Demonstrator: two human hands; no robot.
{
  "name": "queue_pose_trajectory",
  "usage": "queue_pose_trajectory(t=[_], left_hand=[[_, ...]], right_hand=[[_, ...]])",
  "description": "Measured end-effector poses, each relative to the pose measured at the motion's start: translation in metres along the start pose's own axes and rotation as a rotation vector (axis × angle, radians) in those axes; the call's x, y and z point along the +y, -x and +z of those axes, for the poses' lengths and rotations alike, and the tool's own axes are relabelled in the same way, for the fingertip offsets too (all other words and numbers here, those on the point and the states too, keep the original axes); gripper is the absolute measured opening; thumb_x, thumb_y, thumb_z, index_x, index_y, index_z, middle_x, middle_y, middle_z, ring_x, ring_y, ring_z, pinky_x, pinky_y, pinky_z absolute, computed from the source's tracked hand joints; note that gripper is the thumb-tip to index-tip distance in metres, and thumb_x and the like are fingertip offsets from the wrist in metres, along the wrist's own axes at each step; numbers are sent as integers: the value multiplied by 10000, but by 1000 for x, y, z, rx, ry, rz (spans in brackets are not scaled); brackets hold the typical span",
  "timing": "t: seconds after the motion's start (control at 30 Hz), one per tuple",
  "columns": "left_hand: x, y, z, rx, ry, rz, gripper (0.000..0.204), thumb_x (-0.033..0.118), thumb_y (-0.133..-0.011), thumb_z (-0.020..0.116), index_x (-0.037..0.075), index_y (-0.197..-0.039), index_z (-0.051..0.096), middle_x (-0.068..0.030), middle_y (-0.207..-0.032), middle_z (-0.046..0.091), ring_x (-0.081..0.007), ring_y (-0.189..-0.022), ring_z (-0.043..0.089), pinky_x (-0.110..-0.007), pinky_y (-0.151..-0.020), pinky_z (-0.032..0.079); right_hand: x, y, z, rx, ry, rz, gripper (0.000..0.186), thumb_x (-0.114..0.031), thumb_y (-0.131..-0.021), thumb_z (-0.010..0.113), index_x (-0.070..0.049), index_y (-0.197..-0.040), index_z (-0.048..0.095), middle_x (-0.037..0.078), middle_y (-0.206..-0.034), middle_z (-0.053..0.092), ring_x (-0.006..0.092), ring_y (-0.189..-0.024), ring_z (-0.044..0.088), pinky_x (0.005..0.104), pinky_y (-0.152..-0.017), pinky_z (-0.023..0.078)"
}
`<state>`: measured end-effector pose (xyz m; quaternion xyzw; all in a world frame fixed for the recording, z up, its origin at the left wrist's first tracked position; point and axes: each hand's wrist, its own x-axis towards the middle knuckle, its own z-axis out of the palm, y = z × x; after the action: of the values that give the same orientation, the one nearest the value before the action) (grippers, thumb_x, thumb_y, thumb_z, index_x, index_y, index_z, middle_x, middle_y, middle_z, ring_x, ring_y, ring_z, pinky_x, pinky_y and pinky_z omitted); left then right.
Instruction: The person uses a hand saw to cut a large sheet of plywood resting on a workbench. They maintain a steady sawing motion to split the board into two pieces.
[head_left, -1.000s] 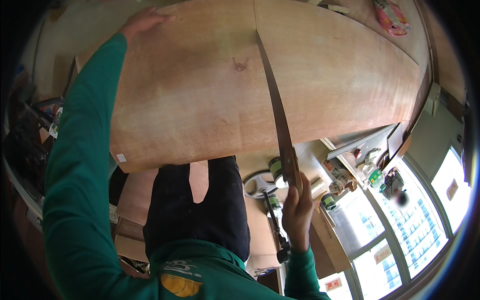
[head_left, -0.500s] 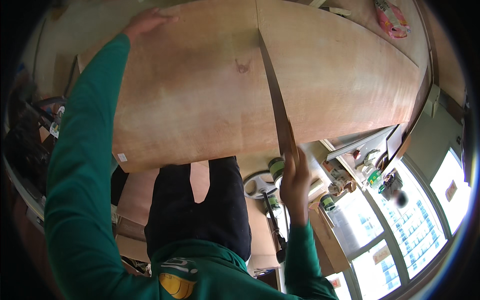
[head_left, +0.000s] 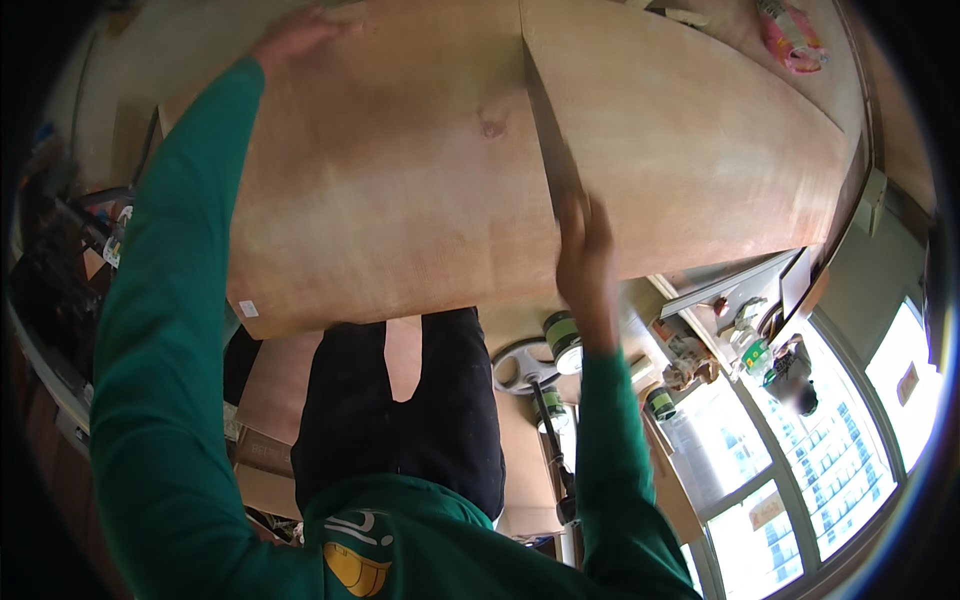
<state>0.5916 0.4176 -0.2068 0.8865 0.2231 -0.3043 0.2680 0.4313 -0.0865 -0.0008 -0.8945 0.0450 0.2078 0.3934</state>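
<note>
A wide plywood sheet (head_left: pixel 370 190) spreads across the upper part of the view, with a dark knot near its middle and a small white label at the near left corner. A lengthwise split runs through it, dividing a left part from a right part (head_left: pixel 700 150). In that split stands the dark blade of a handsaw (head_left: pixel 546 125). My right hand (head_left: pixel 588 262) is closed round the saw's grip, slightly blurred, at the near end of the split. My left hand (head_left: pixel 305 35) lies on the sheet's far left edge, its fingers stretched out.
Below the sheet's near edge are my legs in black trousers (head_left: pixel 400 410). A grey wheel-shaped base (head_left: pixel 520 366) and green-and-white cans (head_left: pixel 563 335) stand beyond my right knee. A cluttered shelf (head_left: pixel 690 335) and windows (head_left: pixel 820 470) are at right; a pink packet (head_left: pixel 792 38) lies at the far right.
My right hand has pushed the handsaw forward, away from me, so less of the blade shows. My left hand stays at nearly the same spot on the sheet.
</note>
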Motion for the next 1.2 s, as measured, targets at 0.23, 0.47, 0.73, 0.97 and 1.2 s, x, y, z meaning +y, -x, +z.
queue_pose_trajectory(t=[0.23,0.47,0.73,0.97,1.2], left_hand=[[-11,5,-1,13,-29,-2,1465,875,-672,789,-55,-1677,270,-200,-1656,472,-331,-1573,392,-417,-1288,301],[12,1,-2,-2,-16,46,1472,878,-656,797,-49,-1676,280,-197,-1646,483,-333,-1569,399,-427,-1288,306],[-13,2,-4,2,-40,-30,1436,887,-659,788,6,-1685,305,-187,-1697,413,-336,-1588,369,-438,-1301,301],[-16,-13,2,5,-44,25,1432,899,-657,775,19,-1687,312,-192,-1706,396,-332,-1591,364,-436,-1301,304],[-13,4,-6,4,-14,-6,1474,905,-630,784,-20,-1676,313,-189,-1690,425,-331,-1582,379,-433,-1294,309]], right_hand=[[-59,127,-78,-136,134,334,398,-143,-1121,437,46,-1443,573,246,-1284,699,322,-1140,713,407,-916,564],[4,-81,35,68,5,-106,439,-290,-1128,531,66,-1382,568,375,-1066,689,532,-1007,692,535,-804,555],[-63,157,-86,-99,89,400,420,-217,-1138,465,44,-1445,583,233,-1234,732,296,-1163,716,394,-968,544],[28,-52,31,52,23,-149,381,-224,-1115,521,54,-1369,582,373,-1074,691,563,-1011,663,546,-848,548],[-12,50,-23,-49,83,65,405,-223,-1127,526,34,-1439,550,289,-1062,720,418,-909,727,456,-798,567]])
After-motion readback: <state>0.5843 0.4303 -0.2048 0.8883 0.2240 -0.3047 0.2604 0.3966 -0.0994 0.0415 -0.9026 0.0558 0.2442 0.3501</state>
